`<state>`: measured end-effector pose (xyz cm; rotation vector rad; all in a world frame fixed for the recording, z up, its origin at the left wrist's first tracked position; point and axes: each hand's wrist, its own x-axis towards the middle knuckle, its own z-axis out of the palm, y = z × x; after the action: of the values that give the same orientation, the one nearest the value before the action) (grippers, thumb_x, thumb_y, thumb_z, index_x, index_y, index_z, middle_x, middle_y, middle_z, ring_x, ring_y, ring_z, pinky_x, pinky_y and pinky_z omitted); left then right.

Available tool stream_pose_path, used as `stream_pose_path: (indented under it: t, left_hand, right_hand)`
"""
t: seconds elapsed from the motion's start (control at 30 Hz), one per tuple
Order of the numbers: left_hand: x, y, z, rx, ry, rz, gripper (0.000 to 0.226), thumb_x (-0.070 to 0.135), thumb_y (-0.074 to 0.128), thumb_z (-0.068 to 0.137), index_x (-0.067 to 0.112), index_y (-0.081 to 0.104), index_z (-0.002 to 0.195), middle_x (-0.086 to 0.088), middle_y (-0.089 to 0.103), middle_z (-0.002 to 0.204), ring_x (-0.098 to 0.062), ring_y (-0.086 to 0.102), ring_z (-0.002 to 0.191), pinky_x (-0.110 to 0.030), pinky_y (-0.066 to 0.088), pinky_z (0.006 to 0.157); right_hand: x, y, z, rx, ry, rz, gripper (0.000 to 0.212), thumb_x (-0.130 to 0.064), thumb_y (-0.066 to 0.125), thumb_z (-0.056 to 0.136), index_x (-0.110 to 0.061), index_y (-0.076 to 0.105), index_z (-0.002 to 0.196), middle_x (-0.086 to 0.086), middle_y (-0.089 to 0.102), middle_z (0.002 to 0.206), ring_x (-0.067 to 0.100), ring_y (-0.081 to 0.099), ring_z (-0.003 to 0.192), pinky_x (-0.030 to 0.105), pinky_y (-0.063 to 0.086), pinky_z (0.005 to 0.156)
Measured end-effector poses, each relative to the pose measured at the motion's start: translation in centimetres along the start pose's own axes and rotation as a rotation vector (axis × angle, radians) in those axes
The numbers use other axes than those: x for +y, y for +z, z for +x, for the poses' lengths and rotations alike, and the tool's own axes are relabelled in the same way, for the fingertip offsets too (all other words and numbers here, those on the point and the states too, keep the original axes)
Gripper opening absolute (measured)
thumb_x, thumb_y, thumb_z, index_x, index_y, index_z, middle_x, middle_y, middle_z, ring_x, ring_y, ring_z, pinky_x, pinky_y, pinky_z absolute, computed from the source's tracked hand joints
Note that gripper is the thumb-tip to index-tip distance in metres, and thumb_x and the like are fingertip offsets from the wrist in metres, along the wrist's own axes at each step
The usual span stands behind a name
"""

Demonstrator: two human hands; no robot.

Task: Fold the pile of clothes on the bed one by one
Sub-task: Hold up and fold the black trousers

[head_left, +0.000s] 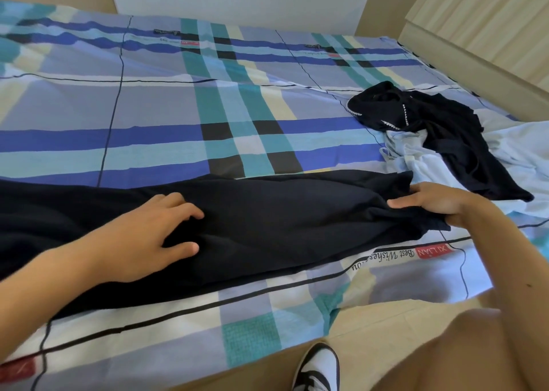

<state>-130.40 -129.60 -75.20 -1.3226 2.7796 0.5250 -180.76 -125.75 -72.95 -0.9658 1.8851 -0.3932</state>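
Fingers of left hand [142, 236] spread, pressing dark garment [282, 218] | right hand [436, 205] pinches its right end | garment stretched left-to-right along near edge of bed [178, 108] | sheet label [435, 252] reads "XILIAN Best Wishes"

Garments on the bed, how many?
3. Dark garment spread along the near edge, left hand on it, right hand gripping its end; black garment with white trim far right; light blue garment under that. More may be hidden beneath.
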Motion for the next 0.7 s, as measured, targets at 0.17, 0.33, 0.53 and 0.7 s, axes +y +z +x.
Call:
stream_pose_path:
  t: [0.17, 0.33, 0.53, 0.7]
  left_hand:
    - [2.9, 1.8, 0.3, 0.062, 0.085, 0.027, 0.062, 0.060, 0.049, 0.092, 0.046, 0.027, 0.148, 0.022, 0.021, 0.148, -0.002, 0.025, 0.136, -0.025, 0.032, 0.114]
    - [5.1, 3.5, 0.4, 0.017, 0.110, 0.043, 0.070, 0.059, 0.041, 0.097, 0.046, 0.005, 0.155, 0.021, -0.006, 0.162, -0.003, -0.009, 0.150, -0.019, 0.000, 0.117]
    - [5.5, 3.7, 0.4, -0.039, 0.127, 0.115, 0.078, 0.078, 0.023, 0.086, 0.051, -0.011, 0.151, 0.023, -0.022, 0.159, 0.000, -0.028, 0.143, -0.019, -0.014, 0.112]
    - [5.1, 4.8, 0.5, 0.011, 0.152, 0.134, 0.068, 0.077, 0.012, 0.087, 0.057, -0.002, 0.151, 0.022, -0.003, 0.163, -0.009, -0.002, 0.153, -0.023, 0.002, 0.120]
  right_hand:
    - [-0.5, -1.6, 0.4, 0.484, -0.320, 0.379, 0.048, -0.011, 0.086, 0.064, -0.014, 0.069, 0.109, 0.016, 0.072, 0.111, 0.032, 0.071, 0.097, 0.039, 0.061, 0.080]
    - [2.1, -4.5, 1.9, 0.905, -0.233, 0.546, 0.084, -0.011, 0.082, 0.063, -0.009, 0.045, 0.138, 0.017, 0.058, 0.133, 0.035, 0.063, 0.113, 0.051, 0.053, 0.098]
    - [4.4, -4.9, 1.9, 0.909, -0.050, 0.287, 0.097, -0.022, 0.086, 0.074, -0.007, 0.028, 0.150, 0.018, 0.044, 0.148, 0.036, 0.047, 0.134, 0.047, 0.044, 0.107]
    - [5.3, -4.7, 1.5, 0.721, 0.044, 0.313, 0.051, -0.020, 0.085, 0.076, 0.001, 0.062, 0.116, 0.018, 0.068, 0.112, 0.034, 0.066, 0.099, 0.035, 0.050, 0.070]
